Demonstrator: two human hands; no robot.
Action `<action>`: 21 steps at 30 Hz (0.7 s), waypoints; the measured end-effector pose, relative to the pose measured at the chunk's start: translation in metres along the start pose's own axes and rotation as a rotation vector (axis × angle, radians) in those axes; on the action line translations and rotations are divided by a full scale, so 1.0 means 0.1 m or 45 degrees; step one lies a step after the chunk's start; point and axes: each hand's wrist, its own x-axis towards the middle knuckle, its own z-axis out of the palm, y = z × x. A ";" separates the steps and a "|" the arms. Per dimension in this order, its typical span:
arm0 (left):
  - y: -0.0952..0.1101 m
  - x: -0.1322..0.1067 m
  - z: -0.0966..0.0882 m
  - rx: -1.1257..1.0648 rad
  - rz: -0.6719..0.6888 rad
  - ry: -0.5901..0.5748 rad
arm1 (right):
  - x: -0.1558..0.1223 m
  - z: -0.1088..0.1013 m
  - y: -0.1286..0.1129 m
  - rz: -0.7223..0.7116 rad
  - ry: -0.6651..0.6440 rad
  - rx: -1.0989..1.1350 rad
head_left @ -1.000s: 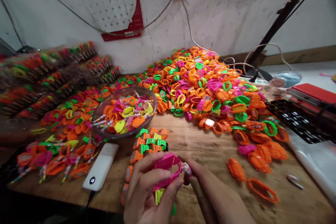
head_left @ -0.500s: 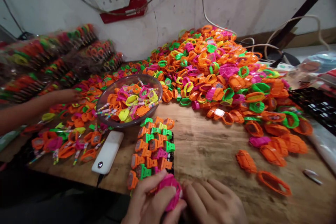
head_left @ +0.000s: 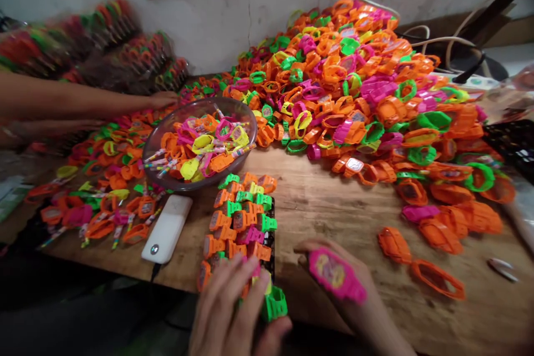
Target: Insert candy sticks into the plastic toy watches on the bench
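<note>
My right hand grips a pink toy watch case with a printed face, held low over the wooden table. My left hand lies with fingers spread over the near end of a black tray covered with orange, green and pink watch faces. A green watch face sits by its fingertips. Behind, a huge heap of orange, pink, green and yellow watch cases fills the back of the table.
A clear bowl holds assembled toy watches. A white power bank lies left of the tray. Another person's arms reach in from the left over more watches. Bagged watches are stacked at the back left. Loose orange cases lie at right.
The two hands have parted: the right took the pink case to the right, now showing a face in it. The left moved onto the tray. The camera tilted down; the other person's arms reached farther in.
</note>
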 end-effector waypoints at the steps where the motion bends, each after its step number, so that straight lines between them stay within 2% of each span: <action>1: -0.08 0.04 0.00 0.063 0.010 -0.024 | 0.06 0.08 0.05 0.079 -0.011 0.156; 3: -0.21 0.09 0.04 0.142 -0.014 -0.071 | 0.14 0.25 0.13 0.213 -0.106 0.412; 5: -0.28 0.11 0.08 0.120 -0.039 -0.125 | 0.17 0.40 0.18 0.266 -0.223 0.539; 8: -0.31 0.13 0.13 0.028 -0.076 -0.197 | 0.14 0.51 0.22 0.135 -0.349 0.479; 11: -0.33 0.20 0.13 0.008 -0.124 -0.208 | 0.11 0.50 0.27 -0.033 -0.393 0.360; 16: -0.35 0.33 0.13 0.035 -0.180 -0.242 | 0.14 0.45 0.31 -0.058 -0.338 0.287; 21: -0.34 0.31 0.18 0.038 -0.253 -0.220 | 0.16 0.40 0.25 -0.219 -0.467 0.078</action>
